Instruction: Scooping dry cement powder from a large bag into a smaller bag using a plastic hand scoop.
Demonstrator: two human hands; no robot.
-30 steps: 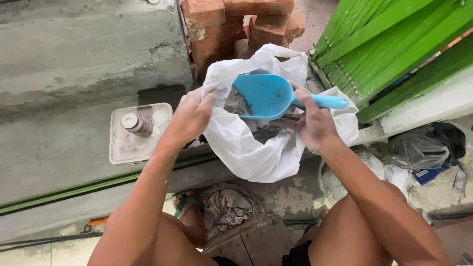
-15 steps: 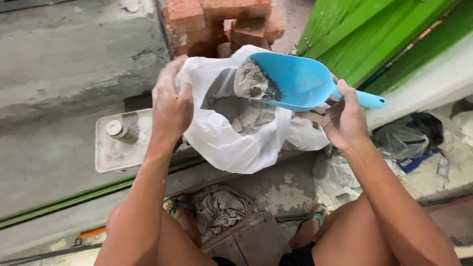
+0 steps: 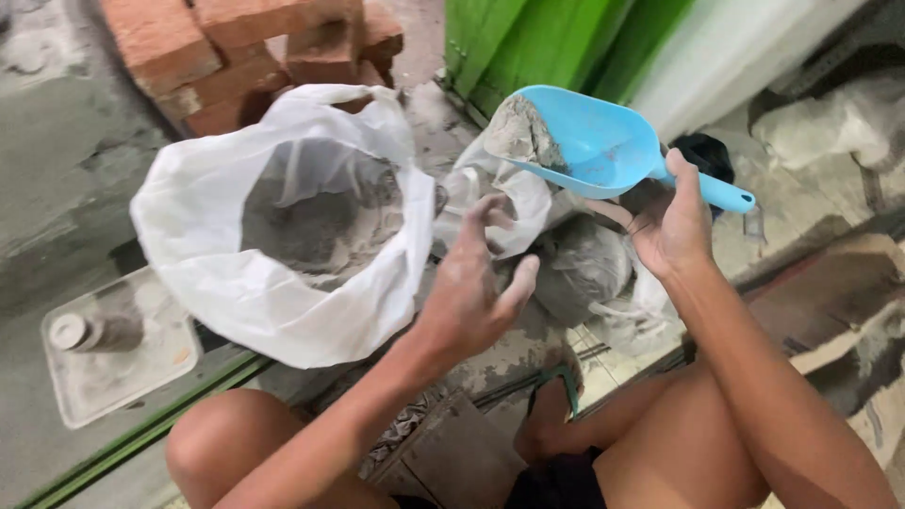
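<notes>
Gripping the handle of a blue plastic scoop, the right hand has its fingers curled around the grip and its thumb raised beside the bowl. The scoop sits tilted above and to the right of the bag, with a heap of grey powder packed into the front of its bowl.

The left hand hangs in the air between the bag and the scoop, holding nothing. Its fingers are spread and loosely bent, dusted with grey, and it touches neither the bag nor the scoop.

A white plastic bag stands open on the ground to the left of that hand. Its mouth gapes wide and grey powder lies inside at the bottom.

Red bricks are stacked behind the bag. A second, knotted plastic bag of grey material rests just beyond the left hand, below the scoop. A square grey tray lies on the ground at lower left, with a small round object on it. Green corrugated panels lean at the top right. The person's bare knees frame the bottom of the view, and a green-strapped sandal shows between them.
</notes>
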